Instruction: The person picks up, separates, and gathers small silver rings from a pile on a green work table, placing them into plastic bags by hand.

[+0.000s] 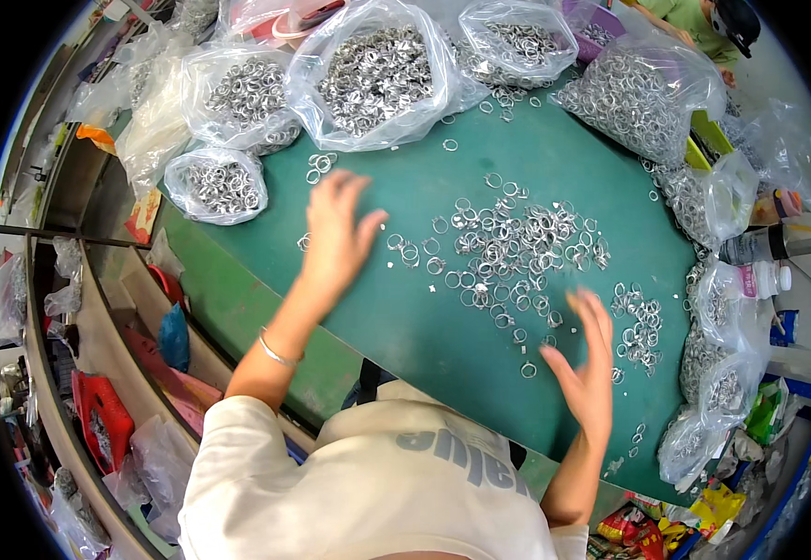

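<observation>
A loose pile of small silver metal rings (517, 245) is spread over the green tabletop (396, 317). My left hand (338, 224) hovers left of the pile, thumb apart from the fingers and nothing seen in it. A few rings (321, 166) lie just beyond its fingertips. My right hand (585, 364) is at the near right edge of the pile, with thumb and fingers apart. Between them I see no ring held. A smaller cluster of rings (639, 327) lies to the right of this hand. Both hands are slightly blurred.
Clear plastic bags full of rings line the far edge, including a large bag (377, 79) and a small bag (217, 185). More bags (643, 98) run down the right side, near a bottle (765, 280). Shelves (97, 355) stand left; another person (704, 28) is far right.
</observation>
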The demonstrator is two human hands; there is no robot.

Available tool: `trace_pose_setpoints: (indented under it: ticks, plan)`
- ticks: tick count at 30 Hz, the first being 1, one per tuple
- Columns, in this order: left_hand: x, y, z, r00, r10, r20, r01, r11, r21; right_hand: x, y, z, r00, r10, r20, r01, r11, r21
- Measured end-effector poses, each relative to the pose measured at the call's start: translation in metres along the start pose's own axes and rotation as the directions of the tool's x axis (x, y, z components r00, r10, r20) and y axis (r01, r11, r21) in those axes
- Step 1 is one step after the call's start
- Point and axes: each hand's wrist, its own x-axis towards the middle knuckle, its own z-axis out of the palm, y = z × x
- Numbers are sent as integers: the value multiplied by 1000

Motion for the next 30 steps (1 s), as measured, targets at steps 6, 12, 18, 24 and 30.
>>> trace_pose_setpoints:
  ticks: [6,12,18,24,30]
  plan:
    - [-12,90,42,895,322,310,-261,939,-222,72,8,51,973,-176,146,224,865,-450]
    - [-8,79,55,818,392,421,-376,918,-124,53,56,19,979,-201,-18,179,907,-380]
    - [2,83,49,917,273,292,-226,957,-184,44,38,7,962,-193,-193,91,894,-440]
    - [12,102,72,854,435,287,-412,901,-139,71,32,53,952,-286,-106,208,864,-458]
    - [10,88,64,881,381,281,-310,913,-267,54,39,27,979,-167,-116,71,814,-577]
